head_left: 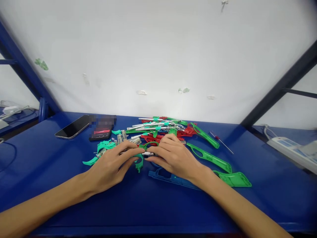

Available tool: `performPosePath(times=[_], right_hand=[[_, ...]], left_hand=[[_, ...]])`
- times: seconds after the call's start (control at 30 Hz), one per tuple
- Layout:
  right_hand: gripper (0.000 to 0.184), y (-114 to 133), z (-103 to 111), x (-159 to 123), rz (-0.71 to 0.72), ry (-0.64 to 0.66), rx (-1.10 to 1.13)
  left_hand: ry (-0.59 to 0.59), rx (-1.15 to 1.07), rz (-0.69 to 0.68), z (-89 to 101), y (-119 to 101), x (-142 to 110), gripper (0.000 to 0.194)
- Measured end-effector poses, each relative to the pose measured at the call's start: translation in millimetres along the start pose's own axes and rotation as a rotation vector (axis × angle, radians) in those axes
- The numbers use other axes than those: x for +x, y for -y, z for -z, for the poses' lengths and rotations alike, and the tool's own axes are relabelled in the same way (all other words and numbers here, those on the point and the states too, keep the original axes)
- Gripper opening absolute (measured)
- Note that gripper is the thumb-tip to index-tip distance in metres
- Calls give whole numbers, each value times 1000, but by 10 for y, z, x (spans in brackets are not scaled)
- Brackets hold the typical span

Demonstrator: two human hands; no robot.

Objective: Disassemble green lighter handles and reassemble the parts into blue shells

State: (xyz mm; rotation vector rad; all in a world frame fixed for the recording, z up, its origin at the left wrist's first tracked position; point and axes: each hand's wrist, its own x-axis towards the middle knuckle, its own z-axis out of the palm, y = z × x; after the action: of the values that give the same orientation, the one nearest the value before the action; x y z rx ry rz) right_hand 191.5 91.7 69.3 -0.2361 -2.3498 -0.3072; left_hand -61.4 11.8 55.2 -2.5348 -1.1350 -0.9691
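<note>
Above the blue table, my left hand (pixel 112 164) and my right hand (pixel 176 156) meet fingertip to fingertip, both closed in a pinch. Between them runs a slim silver metal piece (pixel 149 153), its ends hidden by my fingers. A teal curved plastic piece (pixel 139 164) shows just under my left fingertips; whether it is joined to the metal piece I cannot tell. Beside my left hand lies a heap of teal plastic parts (pixel 105 145). Under my right hand rests a dark blue handle shell (pixel 168 177). Several silver rods with teal ends (pixel 148 127) lie behind my hands.
Green handle shells (pixel 210 158) and a screwdriver (pixel 221 142) lie to the right, red shells (pixel 187 130) in the back pile. Two phones, one dark (pixel 74 126), one lit (pixel 102 127), are at back left. A white wall and blue frame posts (pixel 27 66) bound the table.
</note>
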Motion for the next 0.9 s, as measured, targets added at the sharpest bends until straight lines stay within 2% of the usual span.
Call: performPosePath(times=[0.67, 0.9], right_hand=[[38, -6, 45, -48, -82, 84, 19], [35, -16, 43, -56, -72, 95, 29]], left_hand=[[-11, -43, -27, -6, 36, 20, 41], [-42, -61, 14, 21, -27, 37, 30]])
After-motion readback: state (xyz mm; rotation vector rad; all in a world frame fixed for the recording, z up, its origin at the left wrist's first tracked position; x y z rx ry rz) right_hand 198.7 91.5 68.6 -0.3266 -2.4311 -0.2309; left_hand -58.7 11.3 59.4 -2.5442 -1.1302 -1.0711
